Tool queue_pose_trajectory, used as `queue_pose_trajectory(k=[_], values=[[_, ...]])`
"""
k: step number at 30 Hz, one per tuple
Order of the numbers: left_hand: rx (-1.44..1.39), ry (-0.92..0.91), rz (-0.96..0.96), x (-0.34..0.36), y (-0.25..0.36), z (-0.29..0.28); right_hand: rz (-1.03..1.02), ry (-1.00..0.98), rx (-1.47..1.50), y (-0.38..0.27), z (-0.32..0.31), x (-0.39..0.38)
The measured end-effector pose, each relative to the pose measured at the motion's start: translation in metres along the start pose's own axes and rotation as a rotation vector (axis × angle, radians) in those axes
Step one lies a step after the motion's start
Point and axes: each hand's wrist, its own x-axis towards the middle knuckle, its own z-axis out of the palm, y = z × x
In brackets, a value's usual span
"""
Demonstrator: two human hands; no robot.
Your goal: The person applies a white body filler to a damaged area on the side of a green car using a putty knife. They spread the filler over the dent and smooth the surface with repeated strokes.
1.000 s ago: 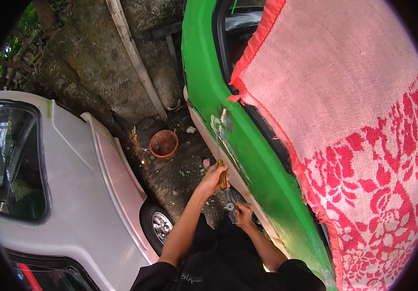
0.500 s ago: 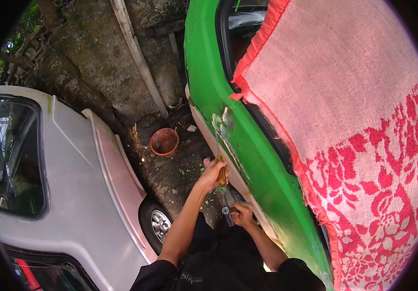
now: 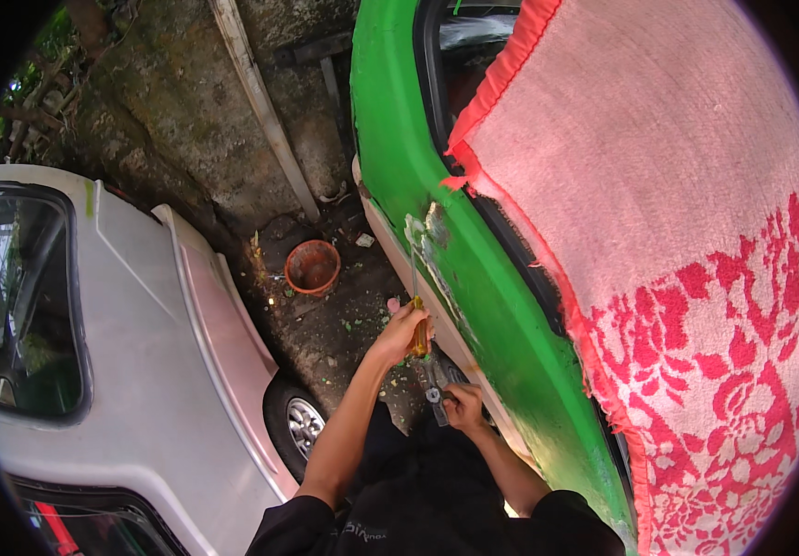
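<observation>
Student: What are the largest bodies?

Tutor: A green car (image 3: 511,343) on the right and a silver car (image 3: 149,306) on the left; the person's arms occupy the narrow gap between.

Student: And next in size?

Tutor: A pink-and-red towel (image 3: 678,185) spread over the green car, its border overlapping the side windows, presumably as a cover. A wooden plank (image 3: 265,107) stands against the stained wall (image 3: 168,102), which probably props it. A clay-coloured pot (image 3: 312,267) sits on the ground beyond the hands, clear of both arms.

Student: How are the tools held?

Tutor: The left hand (image 3: 403,331) is wrapped around the amber handle of a screwdriver (image 3: 421,343), apparently to keep its shaft aimed at the chipped patch (image 3: 434,225) on the green car; contact at the tip cannot be confirmed. The right hand (image 3: 463,408) grasps a hammer-like tool (image 3: 434,397) just below that handle, seemingly for alignment; whether they touch is unclear.
</observation>
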Motion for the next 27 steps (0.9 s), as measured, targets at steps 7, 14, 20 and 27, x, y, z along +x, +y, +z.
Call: queue_pose_trajectory(k=[7, 14, 20, 27], values=[[-0.045, -0.027, -0.001, 0.002, 0.003, 0.0, 0.002, -0.051, -0.107, 0.009, 0.002, 0.008], [-0.102, -0.063, -0.039, -0.002, 0.009, -0.004, -0.001, 0.026, -0.154, 0.013, 0.017, 0.001], [-0.081, -0.016, -0.065, -0.008, 0.023, 0.002, 0.01, 0.054, -0.054, -0.008, 0.011, 0.01], [-0.105, -0.052, -0.043, -0.015, 0.007, 0.002, 0.169, 0.124, -0.014, -0.003, 0.016, -0.009]])
